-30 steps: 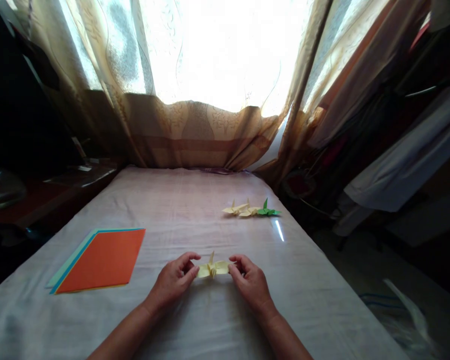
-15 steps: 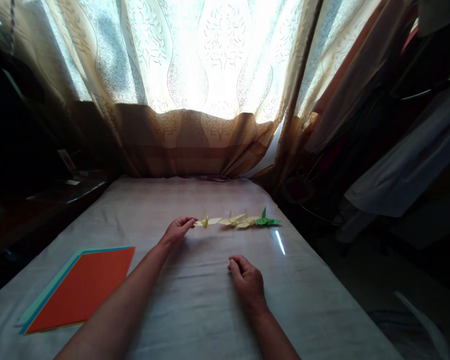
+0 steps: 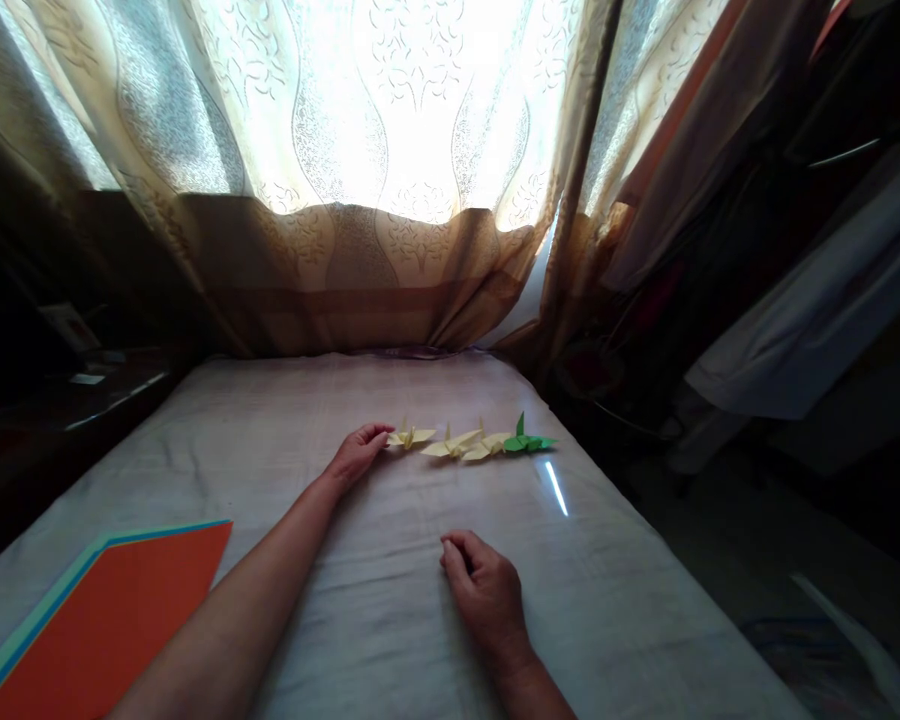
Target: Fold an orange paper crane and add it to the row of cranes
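My left hand pinches the left wing tip of a cream paper crane between thumb and fingers. That crane is at the left end of a row on the bed sheet. Beside it come a second cream crane and a third cream crane, close together with wings overlapping. A green paper crane ends the row on the right, its tip pointing up. Nearer to me, my right hand rests closed above the sheet, thumb against the curled forefinger, with nothing visible in it.
A stack of coloured paper, orange on top with blue and pale green edges beneath, lies at the bed's left. A patterned curtain hangs behind the bed. Clothes hang at the right; a dark table stands left.
The view has tilted and shifted slightly, so the paper stack appears lower and further left. My left hand still pinches its crane, which now appears slightly closer to the second one. The right hand stays closed.
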Demonstrator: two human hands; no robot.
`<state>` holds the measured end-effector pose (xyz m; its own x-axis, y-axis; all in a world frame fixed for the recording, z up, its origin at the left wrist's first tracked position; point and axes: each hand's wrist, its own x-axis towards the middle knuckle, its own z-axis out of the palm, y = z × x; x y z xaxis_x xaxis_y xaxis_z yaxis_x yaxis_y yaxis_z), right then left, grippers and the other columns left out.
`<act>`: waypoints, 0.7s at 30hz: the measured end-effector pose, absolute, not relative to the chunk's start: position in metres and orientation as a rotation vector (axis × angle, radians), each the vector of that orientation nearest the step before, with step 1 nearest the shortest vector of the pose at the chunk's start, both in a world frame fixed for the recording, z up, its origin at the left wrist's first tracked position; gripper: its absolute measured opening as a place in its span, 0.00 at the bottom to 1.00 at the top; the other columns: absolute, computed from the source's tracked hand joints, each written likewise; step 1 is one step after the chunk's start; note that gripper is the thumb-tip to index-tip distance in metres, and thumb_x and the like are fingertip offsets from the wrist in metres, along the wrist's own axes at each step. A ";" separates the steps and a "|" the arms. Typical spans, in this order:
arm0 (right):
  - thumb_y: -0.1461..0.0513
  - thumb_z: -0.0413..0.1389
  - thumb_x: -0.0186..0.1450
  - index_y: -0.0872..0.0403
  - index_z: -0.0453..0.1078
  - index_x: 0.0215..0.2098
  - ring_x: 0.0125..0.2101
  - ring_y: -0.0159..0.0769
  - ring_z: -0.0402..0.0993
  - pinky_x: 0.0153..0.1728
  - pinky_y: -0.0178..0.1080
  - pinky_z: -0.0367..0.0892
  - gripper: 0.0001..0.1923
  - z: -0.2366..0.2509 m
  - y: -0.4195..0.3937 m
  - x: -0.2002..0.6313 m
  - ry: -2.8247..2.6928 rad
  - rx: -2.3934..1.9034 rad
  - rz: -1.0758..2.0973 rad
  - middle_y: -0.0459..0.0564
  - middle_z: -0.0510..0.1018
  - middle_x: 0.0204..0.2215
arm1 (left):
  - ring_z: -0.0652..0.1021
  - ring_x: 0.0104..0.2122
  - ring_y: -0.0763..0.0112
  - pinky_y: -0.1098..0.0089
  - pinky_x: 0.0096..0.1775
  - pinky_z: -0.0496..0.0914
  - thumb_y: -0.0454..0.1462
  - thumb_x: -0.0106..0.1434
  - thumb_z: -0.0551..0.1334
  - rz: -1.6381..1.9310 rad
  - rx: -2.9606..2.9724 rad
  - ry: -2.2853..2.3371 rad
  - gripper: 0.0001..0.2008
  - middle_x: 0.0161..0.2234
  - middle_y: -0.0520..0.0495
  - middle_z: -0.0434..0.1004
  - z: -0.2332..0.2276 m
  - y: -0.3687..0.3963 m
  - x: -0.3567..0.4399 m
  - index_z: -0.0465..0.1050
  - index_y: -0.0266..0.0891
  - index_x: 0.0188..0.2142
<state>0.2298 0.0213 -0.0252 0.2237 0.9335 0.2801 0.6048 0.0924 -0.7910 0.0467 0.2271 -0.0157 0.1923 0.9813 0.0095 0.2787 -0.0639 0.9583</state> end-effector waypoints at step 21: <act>0.57 0.48 0.66 0.50 0.75 0.32 0.28 0.34 0.78 0.32 0.31 0.66 0.14 -0.026 0.022 0.231 -1.481 -1.599 0.465 0.45 0.81 0.27 | 0.76 0.46 0.62 0.57 0.46 0.73 0.42 0.69 0.60 0.545 2.020 1.469 0.15 0.51 0.42 0.72 -0.007 0.239 0.053 0.70 0.38 0.52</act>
<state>0.2307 0.0216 -0.0261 0.2186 0.9334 0.2847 0.6033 0.1000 -0.7912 0.0525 0.2392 -0.0068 0.3113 0.9503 -0.0085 0.7146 -0.2282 0.6612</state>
